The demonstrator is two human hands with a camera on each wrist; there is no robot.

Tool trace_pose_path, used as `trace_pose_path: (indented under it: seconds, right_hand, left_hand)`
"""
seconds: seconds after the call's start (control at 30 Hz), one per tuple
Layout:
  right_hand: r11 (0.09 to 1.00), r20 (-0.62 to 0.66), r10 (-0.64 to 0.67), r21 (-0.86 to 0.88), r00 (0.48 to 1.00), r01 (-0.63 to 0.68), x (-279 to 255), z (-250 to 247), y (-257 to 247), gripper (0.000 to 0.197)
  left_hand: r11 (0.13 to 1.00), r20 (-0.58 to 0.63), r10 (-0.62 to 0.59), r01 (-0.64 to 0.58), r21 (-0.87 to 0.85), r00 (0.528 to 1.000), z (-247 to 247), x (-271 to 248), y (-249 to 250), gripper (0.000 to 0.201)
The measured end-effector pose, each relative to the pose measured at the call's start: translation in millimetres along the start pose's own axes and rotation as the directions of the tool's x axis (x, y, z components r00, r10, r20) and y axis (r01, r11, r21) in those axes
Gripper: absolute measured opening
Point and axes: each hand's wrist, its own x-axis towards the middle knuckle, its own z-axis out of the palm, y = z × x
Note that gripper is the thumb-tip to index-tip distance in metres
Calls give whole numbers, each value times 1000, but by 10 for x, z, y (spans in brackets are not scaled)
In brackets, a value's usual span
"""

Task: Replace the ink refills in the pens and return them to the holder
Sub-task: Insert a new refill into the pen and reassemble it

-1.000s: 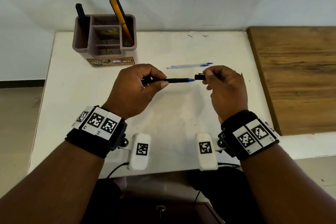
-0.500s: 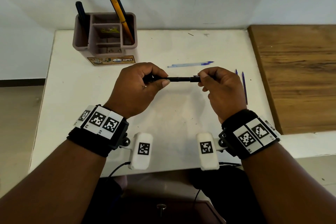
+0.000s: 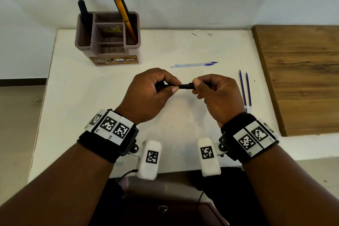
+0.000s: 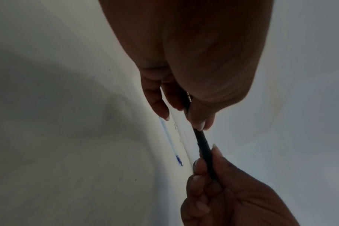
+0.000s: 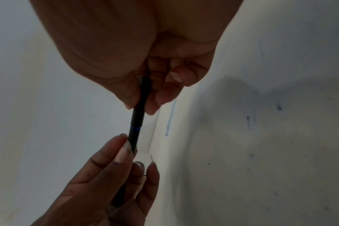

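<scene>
A black pen (image 3: 184,86) is held level above the white table (image 3: 91,97) between both hands. My left hand (image 3: 165,86) grips its barrel (image 5: 133,137) in curled fingers and thumb. My right hand (image 3: 199,86) pinches the cap end (image 4: 204,146), which is pushed over the barrel; a thin blue band (image 5: 135,128) shows at the joint. The mauve pen holder (image 3: 108,42) stands at the back left with a dark pen (image 3: 83,13) and a yellow pen (image 3: 124,14) in it. Two blue refills (image 3: 245,88) lie to the right of my right hand.
Two clear used refills with blue tips (image 3: 194,64) lie side by side just beyond the hands. A brown wooden board (image 3: 300,75) covers the right side. The wall stands right behind the holder. The table's front edge is near my wrists.
The gap between the two pen parts has closed: my right hand pushed its piece leftward over the blue tip and along the barrel. Both hands now sit closer together.
</scene>
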Motion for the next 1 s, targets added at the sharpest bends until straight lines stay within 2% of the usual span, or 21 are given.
trace_pose_path:
  seconds: [0.4,0.53,0.63,0.8,0.9,1.0]
  right_hand:
    - [1000,-13,10,19,1000,-10,-7,75,-11,10]
    - [987,-78,25,160,997,-12,-29,136,-106,12]
    - [969,-127,51,245,991,-18,-45,183,-162,17]
    - [943,-184,148,321,972,-83,-94,266,-230,23]
    - [928,-194,178,360,965,-99,-130,313,-278,16]
    - [919,-179,154,386,972,-74,-153,409,-426,16]
  left_hand:
    - [997,-2,12,-13,-76,1000,-24,1,20,14]
    - [999,-90,35,-38,-35,995,-33,-9,75,11]
    - [998,-110,62,-64,-9,992,-82,-6,97,8]
    - [999,-152,43,-44,-5,988,-220,-40,66,9]
    - [999,-191,8,-15,-37,982,-347,-62,52,9]
    - [993,-215,-21,-5,-119,976,-484,-75,57,11]
